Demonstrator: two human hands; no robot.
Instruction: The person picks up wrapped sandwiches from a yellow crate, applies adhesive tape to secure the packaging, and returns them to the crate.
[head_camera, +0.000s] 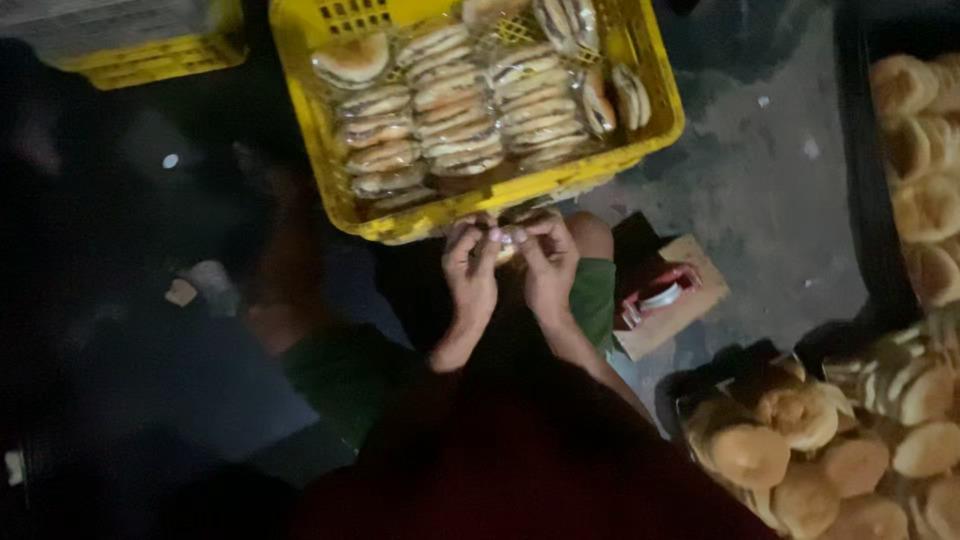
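Hands meet just below the near rim of the yellow slatted plastic crate (640, 130): left hand (470, 270) and right hand (548, 262), fingertips pinched together on one small wrapped bun (507, 245), mostly hidden between them. Crate holds three rows of clear-wrapped sandwich buns (455, 110), exact count unclear. Second yellow crate (150, 60) sits top left. One red tape dispenser (660, 292) on a cardboard piece sits right of the hands. Loose round brown buns (800, 440), a dozen-plus, piled bottom right.
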